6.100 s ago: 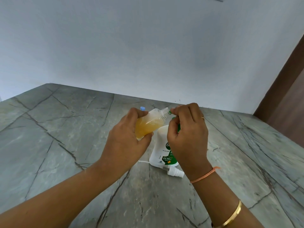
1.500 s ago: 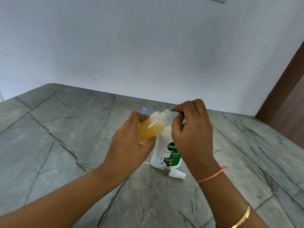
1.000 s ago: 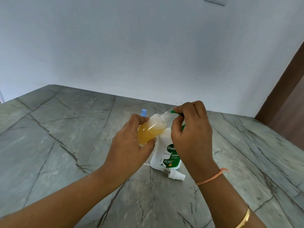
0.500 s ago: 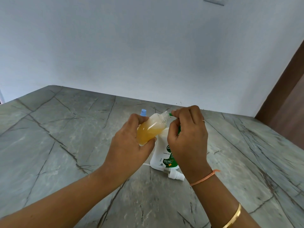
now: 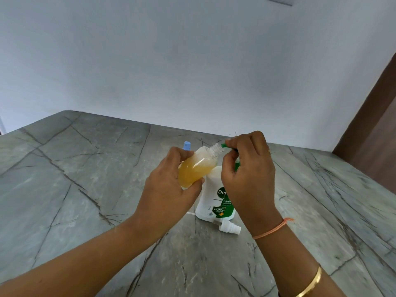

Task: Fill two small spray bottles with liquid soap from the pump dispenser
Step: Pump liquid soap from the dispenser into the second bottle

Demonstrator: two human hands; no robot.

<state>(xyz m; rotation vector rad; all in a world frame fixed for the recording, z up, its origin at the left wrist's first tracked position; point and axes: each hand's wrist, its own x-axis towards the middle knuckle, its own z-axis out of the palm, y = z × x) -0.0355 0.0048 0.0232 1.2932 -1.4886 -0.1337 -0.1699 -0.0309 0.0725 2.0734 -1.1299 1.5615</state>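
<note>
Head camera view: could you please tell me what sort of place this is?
Probably a home counter, perhaps kitchen or washroom: a grey veined stone countertop meets a plain pale wall, brown woodwork at the right, and a handwash pump dispenser stands on it.

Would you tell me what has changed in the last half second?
The right hand, gripping the green pump head of the white soap dispenser, has risen after pressing down. The left hand still holds the small clear bottle of amber soap tilted at the spout; the white spray cap lies unmoved.

Grey veined stone counter (image 5: 85, 189) – pale wall (image 5: 192, 61), brown door (image 5: 372, 133) right.
</note>
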